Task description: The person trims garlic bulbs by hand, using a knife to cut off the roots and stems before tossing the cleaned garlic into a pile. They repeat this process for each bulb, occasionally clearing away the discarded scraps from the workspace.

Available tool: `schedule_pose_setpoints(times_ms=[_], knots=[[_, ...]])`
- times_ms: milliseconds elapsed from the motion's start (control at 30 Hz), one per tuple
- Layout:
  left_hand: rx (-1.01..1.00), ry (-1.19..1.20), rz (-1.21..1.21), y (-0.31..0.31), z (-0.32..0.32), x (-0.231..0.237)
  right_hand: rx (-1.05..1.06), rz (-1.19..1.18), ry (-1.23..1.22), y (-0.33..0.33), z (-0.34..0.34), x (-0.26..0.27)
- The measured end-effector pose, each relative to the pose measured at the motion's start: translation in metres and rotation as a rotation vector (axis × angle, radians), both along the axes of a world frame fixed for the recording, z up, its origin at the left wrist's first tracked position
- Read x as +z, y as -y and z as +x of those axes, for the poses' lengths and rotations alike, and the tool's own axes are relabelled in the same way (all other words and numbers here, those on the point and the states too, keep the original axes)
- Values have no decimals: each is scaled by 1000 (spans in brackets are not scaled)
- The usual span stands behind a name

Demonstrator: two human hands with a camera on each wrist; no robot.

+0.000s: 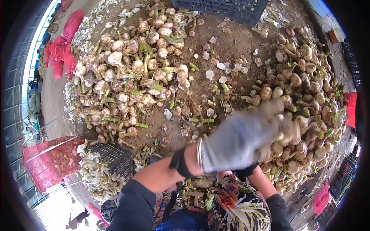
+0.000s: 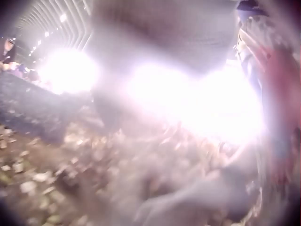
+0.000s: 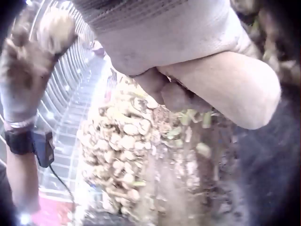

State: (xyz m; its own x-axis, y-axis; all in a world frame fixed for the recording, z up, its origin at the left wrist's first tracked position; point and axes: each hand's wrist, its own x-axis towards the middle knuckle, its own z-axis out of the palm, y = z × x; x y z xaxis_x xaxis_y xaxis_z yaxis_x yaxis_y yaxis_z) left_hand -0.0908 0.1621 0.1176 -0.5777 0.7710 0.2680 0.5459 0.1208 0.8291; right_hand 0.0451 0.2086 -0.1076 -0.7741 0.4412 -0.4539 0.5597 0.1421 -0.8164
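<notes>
In the head view my left gloved hand [image 1: 235, 140], blurred, reaches across to the right-hand garlic heap [image 1: 304, 88]. Its fingers hold a garlic bulb [image 3: 56, 30], clearer in the right wrist view, where the dirty palm of that left hand [image 3: 23, 77] shows at the left edge. My right gloved hand [image 3: 164, 37] curls round a pale, smooth, round-ended handle [image 3: 230, 89]; what the handle belongs to cannot be told. The left glove mostly hides the right hand in the head view. The left wrist view is blurred and glaring.
Another garlic heap [image 1: 115, 77] lies to the left. Cut stems and peelings litter the ground [image 1: 208, 46] between the heaps. A dark crate [image 1: 227, 9] stands at the top, and another crate [image 1: 113, 158] with peelings beside it at lower left, near a red mesh bag [image 1: 50, 161].
</notes>
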Motion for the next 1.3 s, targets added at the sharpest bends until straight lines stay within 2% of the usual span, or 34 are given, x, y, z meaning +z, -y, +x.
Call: schedule_pose_setpoints(times_ms=[33, 67, 100, 133, 167, 200, 233, 267, 333, 367, 400, 467, 500, 533, 567, 600, 633, 667, 700, 733, 800, 867, 933, 1000, 1067, 1100, 1133, 1167, 1200, 1267, 1300], knots=[[162, 88, -86, 2, -24, -6, -202, -40, -80, 0, -3, -2], [321, 175, -175, 7, -49, -13, 416, -282, 107, -70, -37, 77], [511, 292, -230, 24, -72, -45, 315, -322, 141, -74, -40, 74], [594, -127, -449, 45, -105, -81, 213, -361, 177, -77, -41, 71], [662, 129, -763, 56, -120, -82, 162, -424, 212, -80, -45, 69], [650, 164, -953, 80, -129, -111, 161, -424, 217, -81, -46, 67], [710, 348, -1183, 90, -130, -121, 151, -415, 167, -80, -49, 65], [664, 215, -1251, 108, -123, -150, 139, -405, 115, -79, -53, 63], [701, 178, -1179, 110, -112, -152, 145, -415, 198, -80, -62, 69], [713, 278, -1043, 111, -107, -147, 131, -458, 176, -80, -62, 66], [710, 283, -1049, 116, -100, -153, 121, -502, 149, -79, -64, 63], [703, 716, -347, 123, -88, -159, 131, -503, 155, -78, -75, 66], [797, 519, -488, 119, -77, -157, 68, -560, 178, -75, -83, 74], [792, 524, -491, 116, -67, -147, 1, -616, 205, -72, -88, 77], [786, 679, -216, 114, -57, -133, 13, -580, 30, -66, -92, 67], [770, 822, 67, 110, -49, -117, 11, -582, 34, -65, -94, 64], [738, 950, 195, 100, -41, -95, 14, -624, 26, -63, -103, 76], [634, 943, 253, 100, -33, -97, 16, -665, 16, -61, -112, 89], [589, 1004, 234, 98, -23, -101, 6, -816, 11, -60, -119, 103], [542, 1067, 214, 93, -13, -102, 3, -814, 10, -55, -120, 102], [565, 1021, 124, 89, 0, -104, 47, -787, -142, -49, -118, 97], [532, 872, -40, 92, 4, -109, 89, -729, -130, -45, -112, 100], [534, 873, 6, 87, 7, -102, 401, -390, -341, -42, -101, 101], [498, 1219, 174, 83, 7, -84, 371, -453, -314, -48, -95, 112], [531, 1162, 146, 88, 17, -88, 373, -402, -72, -59, -90, 123], [555, 965, 0, 90, 20, -89, 525, -56, -228, -61, -87, 126], [571, 766, -140, 93, 23, -91, 524, -53, -228, -60, -83, 128], [431, 352, -202, 118, 38, -131, 692, 185, -248, -59, -77, 129], [430, 355, -198, 119, 45, -133, 855, 427, -263, -57, -73, 129], [563, 996, 83, 117, 52, -126, 846, 477, -310, -54, -69, 129], [605, 1026, 182, 115, 57, -119, 855, 496, -278, -53, -70, 131]])
